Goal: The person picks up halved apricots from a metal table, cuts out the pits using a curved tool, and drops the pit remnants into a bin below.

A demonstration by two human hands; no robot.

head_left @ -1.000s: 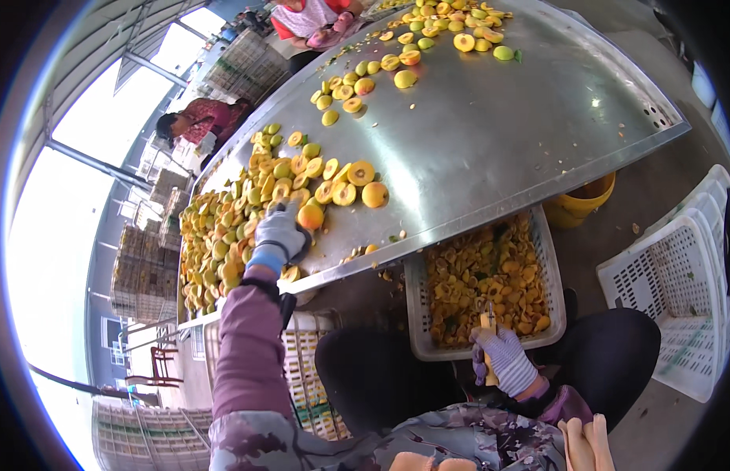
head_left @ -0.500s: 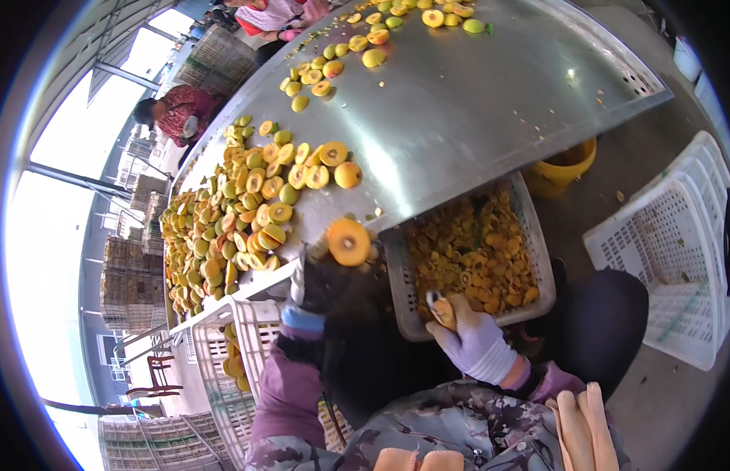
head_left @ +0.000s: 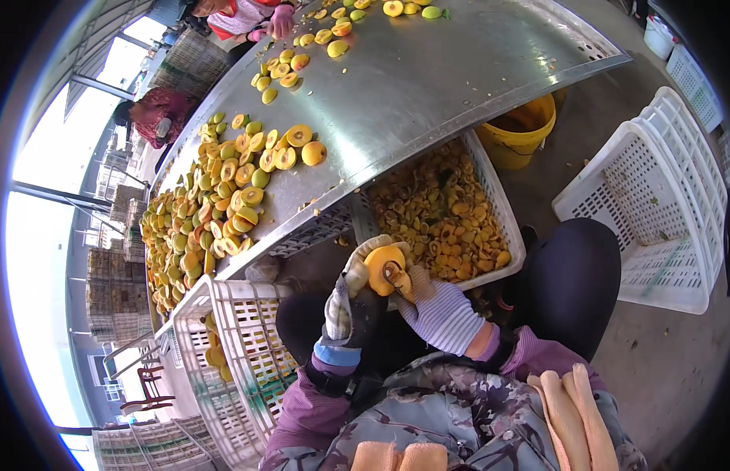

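Observation:
My gloved left hand (head_left: 351, 283) holds a halved yellow fruit (head_left: 379, 261) with its cut face up. My right hand (head_left: 439, 308), in a striped glove, grips a small tool, mostly hidden by the fingers, whose curved metal end (head_left: 394, 273) is in the fruit. Just beyond my hands, a white tray (head_left: 502, 210) of small fruit pieces sits below the steel table (head_left: 428, 74). A heap of halved yellow-green fruit (head_left: 194, 231) covers the table's left part, with a looser row of fruit (head_left: 286, 72) further back.
A co-worker (head_left: 248, 20) in pink gloves works across the table, another (head_left: 155, 116) at its far left. A white crate (head_left: 247, 330) stands by my left leg, stacked crates (head_left: 640, 204) at my right, a yellow bucket (head_left: 522, 145) under the table, crate stacks (head_left: 106, 290) beyond.
My left hand has left the heap on the table and come down with a fruit in it. My right hand has lifted the tool to that fruit. The view has shifted.

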